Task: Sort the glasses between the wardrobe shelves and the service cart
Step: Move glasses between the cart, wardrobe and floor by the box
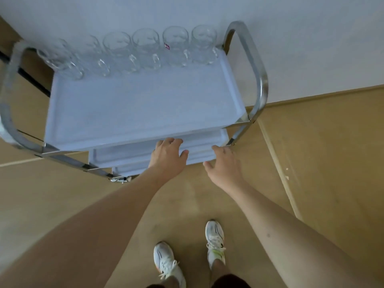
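Three white shelves make up the cart by the wall; six glasses line the top shelf's far edge. Both hands hold nothing: left hand and right hand reach toward the near edge, fingers loosely spread.

The service cart has a frame of polished metal tube, bright and mirror-glossy; its shelves, just ahead of the two bare hands, look like pale plastic, smooth with a soft sheen; the glasses in a row along the far edge, well apart from both hands, are clear, glossy glass with handles; the floor beneath is tan and matt, like wood-look board; the shoes are white, of cloth-like mesh with laces.
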`<state>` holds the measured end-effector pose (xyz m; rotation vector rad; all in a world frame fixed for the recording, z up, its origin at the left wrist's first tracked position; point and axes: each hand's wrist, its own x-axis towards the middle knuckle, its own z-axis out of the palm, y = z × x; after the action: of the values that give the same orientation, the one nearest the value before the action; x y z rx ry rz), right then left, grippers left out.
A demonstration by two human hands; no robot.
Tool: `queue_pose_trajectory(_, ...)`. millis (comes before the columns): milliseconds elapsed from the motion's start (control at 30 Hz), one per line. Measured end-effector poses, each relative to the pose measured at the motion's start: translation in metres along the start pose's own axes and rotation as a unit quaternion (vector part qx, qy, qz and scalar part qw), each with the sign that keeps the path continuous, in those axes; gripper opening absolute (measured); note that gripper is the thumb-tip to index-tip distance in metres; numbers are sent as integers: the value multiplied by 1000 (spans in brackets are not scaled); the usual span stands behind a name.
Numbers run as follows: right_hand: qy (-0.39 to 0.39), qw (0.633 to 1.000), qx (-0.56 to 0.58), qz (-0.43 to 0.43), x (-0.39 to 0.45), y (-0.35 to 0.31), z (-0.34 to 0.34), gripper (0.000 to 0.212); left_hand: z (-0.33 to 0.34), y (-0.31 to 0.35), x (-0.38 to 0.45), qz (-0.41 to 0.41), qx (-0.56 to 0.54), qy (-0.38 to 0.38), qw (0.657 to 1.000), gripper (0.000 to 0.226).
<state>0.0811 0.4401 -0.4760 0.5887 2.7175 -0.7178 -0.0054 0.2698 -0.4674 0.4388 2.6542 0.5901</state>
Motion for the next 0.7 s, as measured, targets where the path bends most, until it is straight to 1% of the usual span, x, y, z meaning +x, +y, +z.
queue_pose_trajectory(167, 69, 995, 53, 45, -54, -11, -65, 57, -40, 66, -35, 94, 31, -10, 995, 49)
queue_pose_trajectory(267, 115, 988, 75, 66, -82, -2, -98, 47, -55, 106, -45, 139, 70, -20, 988, 49)
queue_pose_trajectory(300, 127, 986, 80, 78, -91, 5, -109, 48, -59, 119, -47, 153, 80, -23, 985, 49)
queue_pose_trajectory(433, 162, 974, 85, 132, -118, 45, -150, 64, -74, 178, -44, 200, 105, -18, 974, 46)
queue_pose_trajectory(533, 187, 966, 84, 154, -132, 81, -181, 65, -74, 237, -40, 237, 93, -10, 967, 45)
queue_pose_trajectory(700, 231, 951, 86, 187, -144, 151, -235, 65, -48, 343, -37, 326, 102, -13, 940, 53)
